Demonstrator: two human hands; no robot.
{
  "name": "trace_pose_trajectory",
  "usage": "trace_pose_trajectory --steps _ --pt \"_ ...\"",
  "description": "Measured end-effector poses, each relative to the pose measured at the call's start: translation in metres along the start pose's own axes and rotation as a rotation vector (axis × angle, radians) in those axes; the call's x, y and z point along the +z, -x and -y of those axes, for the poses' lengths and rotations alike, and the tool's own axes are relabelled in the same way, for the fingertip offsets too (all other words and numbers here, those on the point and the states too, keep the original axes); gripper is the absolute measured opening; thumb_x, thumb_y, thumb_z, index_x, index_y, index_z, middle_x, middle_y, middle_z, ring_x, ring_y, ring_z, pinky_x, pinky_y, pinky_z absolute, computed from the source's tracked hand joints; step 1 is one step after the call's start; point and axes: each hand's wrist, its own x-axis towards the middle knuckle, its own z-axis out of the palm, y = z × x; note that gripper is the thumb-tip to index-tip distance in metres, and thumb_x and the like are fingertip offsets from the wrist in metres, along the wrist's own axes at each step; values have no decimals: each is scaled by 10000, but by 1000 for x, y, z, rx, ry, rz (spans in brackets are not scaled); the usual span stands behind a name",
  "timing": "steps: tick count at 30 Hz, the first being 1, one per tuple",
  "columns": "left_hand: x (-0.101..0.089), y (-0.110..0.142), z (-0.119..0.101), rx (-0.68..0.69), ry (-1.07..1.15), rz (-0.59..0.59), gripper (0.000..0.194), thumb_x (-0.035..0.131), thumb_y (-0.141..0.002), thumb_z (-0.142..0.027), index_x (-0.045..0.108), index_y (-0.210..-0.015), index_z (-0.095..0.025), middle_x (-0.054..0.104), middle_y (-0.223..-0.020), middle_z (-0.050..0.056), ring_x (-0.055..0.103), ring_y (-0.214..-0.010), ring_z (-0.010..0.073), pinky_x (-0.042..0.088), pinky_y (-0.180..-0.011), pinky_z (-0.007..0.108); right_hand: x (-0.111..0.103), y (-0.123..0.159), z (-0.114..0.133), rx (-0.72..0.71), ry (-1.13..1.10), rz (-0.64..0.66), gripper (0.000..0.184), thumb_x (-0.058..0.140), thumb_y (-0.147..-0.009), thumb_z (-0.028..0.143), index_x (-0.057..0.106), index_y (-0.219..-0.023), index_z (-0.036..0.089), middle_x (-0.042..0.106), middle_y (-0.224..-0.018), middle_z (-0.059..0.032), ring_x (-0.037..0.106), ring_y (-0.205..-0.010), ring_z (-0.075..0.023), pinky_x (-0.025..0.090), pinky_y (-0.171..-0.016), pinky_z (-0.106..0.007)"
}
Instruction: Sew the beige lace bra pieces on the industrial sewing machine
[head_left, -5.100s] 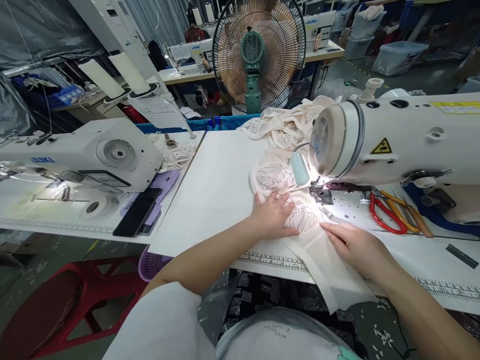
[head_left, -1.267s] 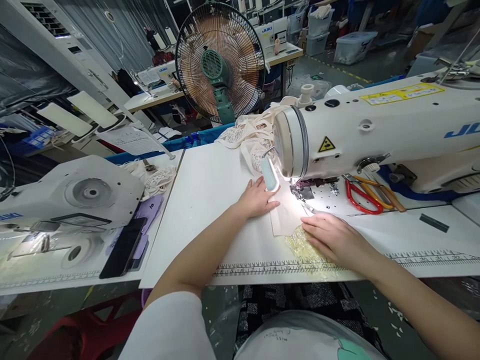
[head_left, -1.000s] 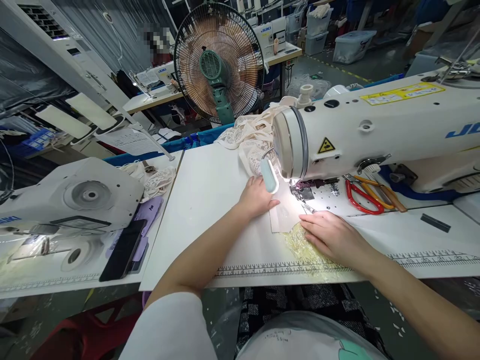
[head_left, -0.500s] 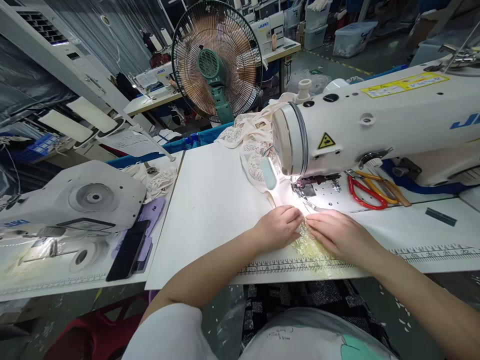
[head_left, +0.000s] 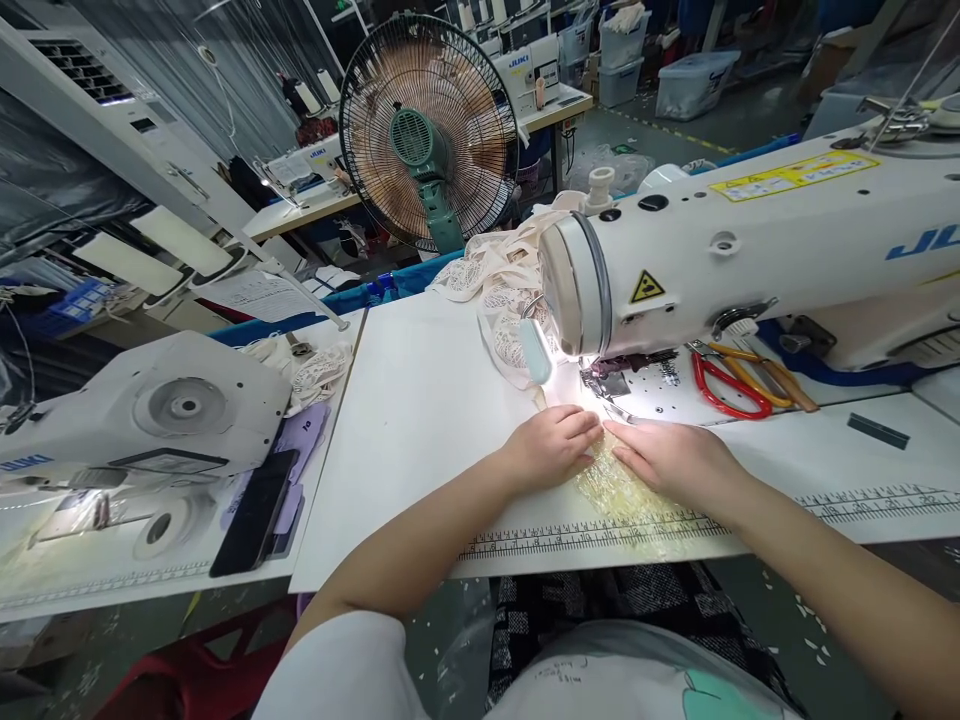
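A pale yellow lace piece (head_left: 616, 496) lies on the white table (head_left: 420, 400) just in front of the presser foot (head_left: 604, 386) of the white sewing machine (head_left: 750, 250). My left hand (head_left: 551, 447) rests on the lace's left edge with its fingers curled together and the tips pressed on the fabric. On the right side of the lace, my right hand (head_left: 670, 458) lies flat, fingers stretched toward the presser foot. The fingertips of both hands nearly meet under the machine's small lamp (head_left: 536, 352).
A heap of cream lace pieces (head_left: 501, 285) lies behind the machine head. Red-handled scissors (head_left: 724, 385) rest on the machine bed. A second sewing machine (head_left: 150, 400) and a black phone (head_left: 251, 515) stand at the left. A fan (head_left: 427, 130) stands behind the table.
My left hand has come back from beside the lamp to the lace in front of the presser foot. Both hands now sit close together on the lace, slightly nearer the needle.
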Motion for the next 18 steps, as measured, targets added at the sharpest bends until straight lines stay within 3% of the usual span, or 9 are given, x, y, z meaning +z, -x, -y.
trace_pose_trajectory --steps 7,18 --pt "-1 -1 16 -32 37 28 357 378 -916 -307 565 -1113 -76 603 -1151 140 537 -1066 238 481 -922 397 -15 -13 11 91 56 164 445 329 -910 365 472 -1307 225 694 -799 -53 628 -740 -242 278 -495 -281" --pt "5 -4 37 -133 -24 120 399 339 -924 -322 527 -1195 -97 561 -1243 145 515 -1131 249 470 -908 435 -12 -17 17 148 74 148 478 323 -908 402 419 -1354 258 705 -799 -45 642 -745 -240 303 -488 -273"
